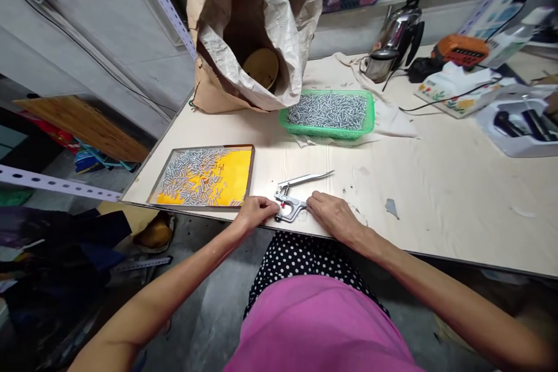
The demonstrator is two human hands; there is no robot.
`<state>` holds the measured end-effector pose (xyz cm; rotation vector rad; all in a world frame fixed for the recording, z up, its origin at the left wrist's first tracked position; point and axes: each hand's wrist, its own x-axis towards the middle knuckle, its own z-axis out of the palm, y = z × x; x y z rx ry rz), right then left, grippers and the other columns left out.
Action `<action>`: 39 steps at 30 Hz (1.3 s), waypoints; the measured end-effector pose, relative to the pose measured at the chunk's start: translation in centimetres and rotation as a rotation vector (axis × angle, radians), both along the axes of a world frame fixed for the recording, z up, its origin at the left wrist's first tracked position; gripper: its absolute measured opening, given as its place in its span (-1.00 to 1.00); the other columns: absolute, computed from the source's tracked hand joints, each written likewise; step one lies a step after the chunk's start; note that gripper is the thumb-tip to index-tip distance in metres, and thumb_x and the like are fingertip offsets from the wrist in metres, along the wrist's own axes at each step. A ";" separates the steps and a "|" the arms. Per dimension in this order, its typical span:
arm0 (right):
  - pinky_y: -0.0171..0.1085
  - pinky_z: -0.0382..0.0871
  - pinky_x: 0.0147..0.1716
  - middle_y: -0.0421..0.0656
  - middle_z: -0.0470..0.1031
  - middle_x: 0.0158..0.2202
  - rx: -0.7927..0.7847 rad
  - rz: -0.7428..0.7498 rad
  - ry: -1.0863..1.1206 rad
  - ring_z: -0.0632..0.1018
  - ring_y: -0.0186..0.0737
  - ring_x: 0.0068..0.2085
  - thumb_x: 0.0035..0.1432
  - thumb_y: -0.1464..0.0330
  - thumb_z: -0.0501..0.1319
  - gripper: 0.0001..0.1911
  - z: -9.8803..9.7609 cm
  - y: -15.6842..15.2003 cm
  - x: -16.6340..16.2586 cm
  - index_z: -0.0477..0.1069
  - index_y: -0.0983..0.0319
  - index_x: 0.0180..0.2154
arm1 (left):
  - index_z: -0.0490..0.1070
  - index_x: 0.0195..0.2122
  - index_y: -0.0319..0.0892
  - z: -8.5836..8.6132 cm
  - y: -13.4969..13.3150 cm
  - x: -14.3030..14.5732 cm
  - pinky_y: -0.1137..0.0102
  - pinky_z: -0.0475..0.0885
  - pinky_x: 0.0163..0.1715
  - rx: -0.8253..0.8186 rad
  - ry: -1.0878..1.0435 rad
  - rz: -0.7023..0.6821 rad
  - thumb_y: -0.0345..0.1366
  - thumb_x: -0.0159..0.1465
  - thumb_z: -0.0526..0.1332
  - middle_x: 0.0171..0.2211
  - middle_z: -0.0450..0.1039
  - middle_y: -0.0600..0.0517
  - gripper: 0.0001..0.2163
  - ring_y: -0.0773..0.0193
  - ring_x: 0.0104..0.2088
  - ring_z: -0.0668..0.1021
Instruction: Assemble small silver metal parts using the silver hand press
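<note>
Near the front edge of the table lies a pair of metal snap-fastener pliers (293, 207), with a spring and a small red part at the jaw. Its upper handle is raised, pointing right. My right hand (335, 216) is closed over the lower handle, which its fingers mostly hide. At the jaw, my left hand (258, 213) has thumb and fingertips pinched together; whatever they hold is too small to name. Just left of that hand, a shallow tray (251, 177) with a yellow bottom holds many small silvery metal pieces (192, 174).
Behind the pliers stands a green plastic basket (370, 119) full of similar metal pieces. A large open paper sack (209, 90) is at the back left. Farther right are a metal kettle (399, 32), an orange power-tool battery (462, 49) and a white tray (514, 142) with dark tools.
</note>
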<state>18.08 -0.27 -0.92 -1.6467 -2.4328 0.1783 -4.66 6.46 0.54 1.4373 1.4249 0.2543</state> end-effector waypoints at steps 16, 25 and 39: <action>-0.27 0.12 -0.41 -0.13 0.46 -0.24 -0.122 -0.020 -0.021 0.44 -0.27 -0.29 0.36 0.42 0.03 -0.81 0.3 0.5 0.1 0.40 0.26 -0.26 | 0.41 -0.58 -0.24 1.0 2.0 1.2 0.48 0.05 -0.67 -0.224 0.107 -0.105 -0.04 -0.03 0.41 -0.76 0.21 0.19 -0.66 0.46 -0.70 0.21; -0.27 0.10 -0.40 -0.12 0.46 -0.22 -0.142 -0.016 -0.011 0.44 -0.26 -0.28 0.36 0.42 0.02 -0.81 0.5 0.7 0.2 0.39 0.26 -0.24 | 0.39 -0.57 -0.24 1.3 1.5 1.9 0.51 0.16 -0.67 -0.263 0.100 -0.027 -0.20 0.07 0.37 -0.75 0.24 0.19 -0.75 0.47 -0.72 0.26; -0.26 0.09 -0.39 -0.12 0.44 -0.28 -0.056 0.038 0.022 0.38 -0.25 -0.33 0.30 0.54 0.01 -0.80 0.8 0.0 0.3 0.36 0.25 -0.29 | 0.44 -0.52 -0.25 1.6 0.8 1.4 0.48 0.34 -0.56 -0.295 0.077 -0.061 -0.17 -0.02 0.42 -0.68 0.34 0.15 -0.74 0.43 -0.64 0.38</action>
